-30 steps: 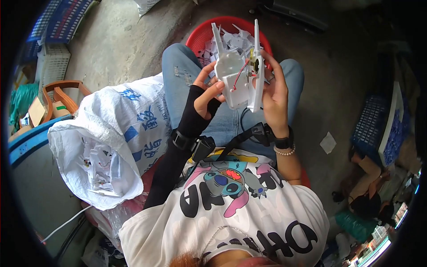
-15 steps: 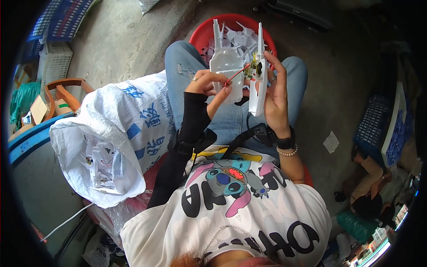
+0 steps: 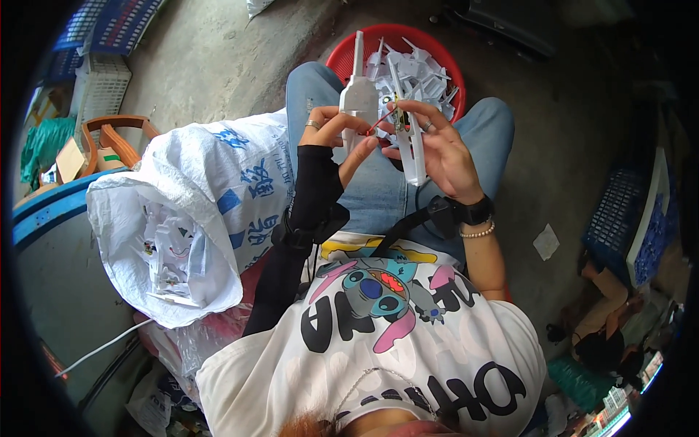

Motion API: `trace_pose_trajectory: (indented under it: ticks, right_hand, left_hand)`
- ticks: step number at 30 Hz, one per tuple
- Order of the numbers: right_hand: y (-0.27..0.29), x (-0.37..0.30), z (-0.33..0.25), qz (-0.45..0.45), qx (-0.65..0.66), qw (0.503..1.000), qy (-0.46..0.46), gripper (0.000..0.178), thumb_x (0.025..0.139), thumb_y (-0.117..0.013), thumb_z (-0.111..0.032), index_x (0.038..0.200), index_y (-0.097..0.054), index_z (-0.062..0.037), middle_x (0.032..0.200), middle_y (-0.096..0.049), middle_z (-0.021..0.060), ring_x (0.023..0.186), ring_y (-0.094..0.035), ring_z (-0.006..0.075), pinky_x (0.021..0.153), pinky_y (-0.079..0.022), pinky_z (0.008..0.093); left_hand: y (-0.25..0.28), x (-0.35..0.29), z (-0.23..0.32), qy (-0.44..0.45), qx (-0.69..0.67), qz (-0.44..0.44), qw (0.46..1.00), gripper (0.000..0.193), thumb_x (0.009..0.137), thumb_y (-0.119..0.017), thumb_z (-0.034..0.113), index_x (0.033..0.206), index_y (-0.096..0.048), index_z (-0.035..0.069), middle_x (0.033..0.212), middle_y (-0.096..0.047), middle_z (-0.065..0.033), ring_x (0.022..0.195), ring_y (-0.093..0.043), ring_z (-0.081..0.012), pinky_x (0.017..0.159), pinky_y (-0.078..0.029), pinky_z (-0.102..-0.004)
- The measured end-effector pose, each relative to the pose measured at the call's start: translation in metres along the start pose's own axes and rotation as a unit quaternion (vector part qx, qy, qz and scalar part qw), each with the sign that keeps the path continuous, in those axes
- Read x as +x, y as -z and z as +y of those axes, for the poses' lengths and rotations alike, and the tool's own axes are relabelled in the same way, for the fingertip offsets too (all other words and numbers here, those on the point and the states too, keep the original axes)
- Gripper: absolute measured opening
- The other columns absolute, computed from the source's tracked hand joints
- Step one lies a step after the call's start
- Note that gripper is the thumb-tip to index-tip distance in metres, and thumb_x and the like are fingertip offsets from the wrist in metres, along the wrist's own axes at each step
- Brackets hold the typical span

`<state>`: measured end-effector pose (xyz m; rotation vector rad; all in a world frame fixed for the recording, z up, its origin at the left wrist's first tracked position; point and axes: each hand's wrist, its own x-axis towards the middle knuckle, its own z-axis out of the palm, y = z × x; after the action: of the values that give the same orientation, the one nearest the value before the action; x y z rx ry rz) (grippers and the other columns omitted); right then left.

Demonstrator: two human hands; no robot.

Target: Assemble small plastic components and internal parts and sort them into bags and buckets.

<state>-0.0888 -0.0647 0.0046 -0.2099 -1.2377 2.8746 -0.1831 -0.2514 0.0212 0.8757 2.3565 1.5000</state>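
Over my lap, my left hand (image 3: 329, 132) holds one white plastic casing half (image 3: 358, 98) with a long narrow tip pointing away from me. A thin red wire (image 3: 381, 120) runs from its thumb and fingers across the gap. My right hand (image 3: 448, 154) grips the other white casing half (image 3: 414, 159), turned edge-on. Small green and yellow parts (image 3: 400, 118) show inside that half, close to my right fingertips. The two halves stand apart, joined visibly by the wire. My right fingers partly hide the inner parts.
Beyond my knees stands a red basket (image 3: 342, 52) heaped with white plastic pieces (image 3: 415, 73). An open white woven sack (image 3: 196, 160) with similar parts leans at my left. Blue crates (image 3: 615, 207) are at the far right; a wooden frame (image 3: 120, 131) lies left.
The left casing half has turned and now looks narrower. My right fingertips have moved left to the wire's end by the inner parts. The view has shifted slightly.
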Motion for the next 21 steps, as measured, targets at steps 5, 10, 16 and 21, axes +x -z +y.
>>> trace_pose_trajectory:
  ticks: [5,10,16,21]
  right_hand:
    - [0.000,0.008,0.007,0.000,-0.011,1.000,0.012,0.025,0.093,-0.051,-0.012,0.113,-0.037,-0.0084,0.127,-0.051,0.0132,0.113,-0.057,0.0221,0.091,-0.049,0.0339]
    - [-0.009,0.017,0.013,0.053,-0.349,0.928,0.120,0.028,0.091,-0.050,-0.004,0.116,-0.038,-0.0066,0.116,-0.053,0.0114,0.107,-0.058,0.0200,0.088,-0.048,0.0309]
    - [-0.022,0.016,0.002,0.056,-0.488,0.854,0.169,0.023,0.087,-0.050,0.002,0.109,-0.053,-0.0023,0.096,-0.061,0.0126,0.086,-0.065,0.0249,0.074,-0.050,0.0335]
    - [-0.027,0.018,0.002,0.089,-0.538,0.802,0.241,0.016,0.083,-0.054,0.004,0.098,-0.058,-0.0004,0.092,-0.063,0.0150,0.080,-0.064,0.0310,0.070,-0.050,0.0349]
  left_hand:
    - [-0.001,-0.001,0.012,-0.034,0.035,0.014,0.999,0.018,0.079,-0.075,0.020,0.087,-0.066,0.006,0.099,-0.054,-0.0096,0.089,-0.059,-0.0216,0.075,-0.049,-0.0337]
    - [-0.005,-0.002,0.019,-0.051,0.034,0.026,0.998,0.015,0.076,-0.076,0.012,0.083,-0.066,0.005,0.097,-0.054,-0.0103,0.087,-0.058,-0.0214,0.074,-0.049,-0.0340]
    - [-0.009,-0.003,0.021,-0.088,0.084,0.046,0.991,0.017,0.072,-0.078,0.011,0.082,-0.064,0.006,0.096,-0.050,-0.0099,0.078,-0.060,-0.0217,0.068,-0.054,-0.0325]
    - [-0.014,-0.004,0.022,-0.088,0.092,0.071,0.989,0.016,0.072,-0.077,0.011,0.078,-0.062,0.005,0.095,-0.049,-0.0102,0.074,-0.059,-0.0214,0.062,-0.054,-0.0319]
